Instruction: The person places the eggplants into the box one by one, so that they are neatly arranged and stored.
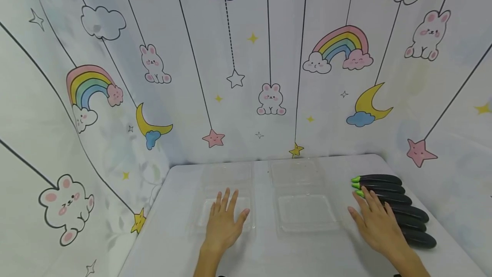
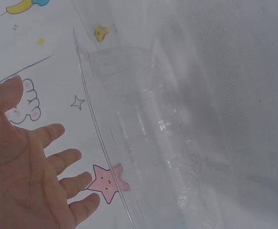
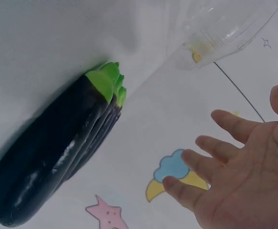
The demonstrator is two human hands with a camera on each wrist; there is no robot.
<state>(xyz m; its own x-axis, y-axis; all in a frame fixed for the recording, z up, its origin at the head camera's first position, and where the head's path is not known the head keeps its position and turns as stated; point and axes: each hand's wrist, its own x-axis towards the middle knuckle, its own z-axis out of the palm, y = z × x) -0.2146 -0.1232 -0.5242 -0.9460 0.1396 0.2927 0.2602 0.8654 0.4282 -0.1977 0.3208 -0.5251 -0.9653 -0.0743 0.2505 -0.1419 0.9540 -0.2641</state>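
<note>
My left hand (image 1: 224, 225) is spread with the palm down, overlapping a clear plastic box (image 1: 203, 215) in the head view. In the left wrist view, straight fingers (image 2: 74, 183) hold nothing, and the see-through wall of a box (image 2: 162, 124) stands beside them. On the right, my right hand (image 1: 376, 225) is spread too, overlapping a row of several dark eggplants (image 1: 413, 213) with green caps. Its fingers (image 3: 200, 164) are apart from the nearest eggplant (image 3: 48, 148) in the right wrist view. Parts of the middle eggplants are hidden behind this hand.
A second clear box (image 1: 305, 215) lies between the hands, with its transparent lid (image 1: 296, 172) folded back toward the far edge. The white table (image 1: 265, 251) meets a hanging cloth (image 1: 238, 119) printed with rabbits, stars and rainbows at the back and sides.
</note>
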